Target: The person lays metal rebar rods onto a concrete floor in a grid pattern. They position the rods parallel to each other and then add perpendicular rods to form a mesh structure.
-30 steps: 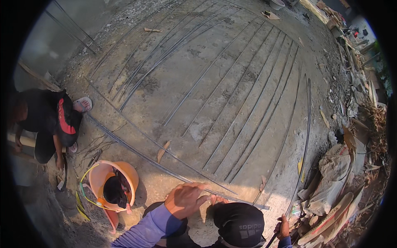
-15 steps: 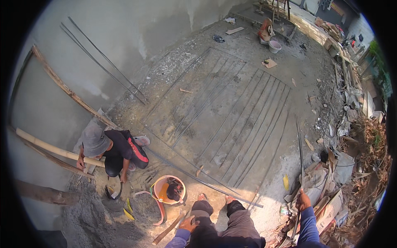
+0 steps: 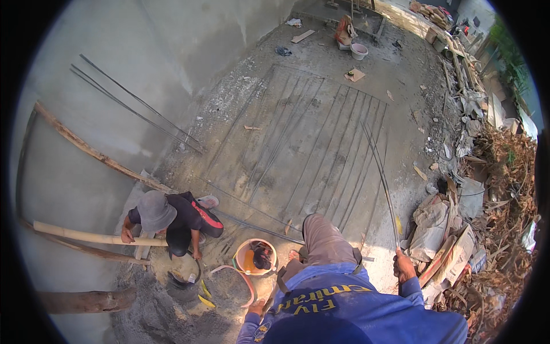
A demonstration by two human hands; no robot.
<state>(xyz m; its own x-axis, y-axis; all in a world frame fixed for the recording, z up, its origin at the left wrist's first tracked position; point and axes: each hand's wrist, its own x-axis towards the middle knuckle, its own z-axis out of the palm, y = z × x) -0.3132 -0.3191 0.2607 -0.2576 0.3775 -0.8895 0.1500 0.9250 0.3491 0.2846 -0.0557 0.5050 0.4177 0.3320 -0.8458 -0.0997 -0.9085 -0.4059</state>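
Rods (image 3: 391,202), clamped in right fingers (image 3: 399,262), point forward, slanting leftward lengthwise; left fingers (image 3: 255,308) unclear.

- Your right hand (image 3: 404,266) is wrapped around a bundle of thin dark rods (image 3: 385,183), far ends fanned slightly.
- Your left hand (image 3: 256,308) is low, near a pinkish strip (image 3: 250,286); can't tell its grip.
- Bucket (image 3: 243,252), orange-pink, dark item inside, ahead of your left hand.
- More rods (image 3: 317,152) lie in rows on the floor (image 3: 401,143).
- Co-worker in grey hat (image 3: 156,211) crouches left, one hand at a bamboo pole (image 3: 91,233).
- Crumpled sacks (image 3: 429,225) to your right.
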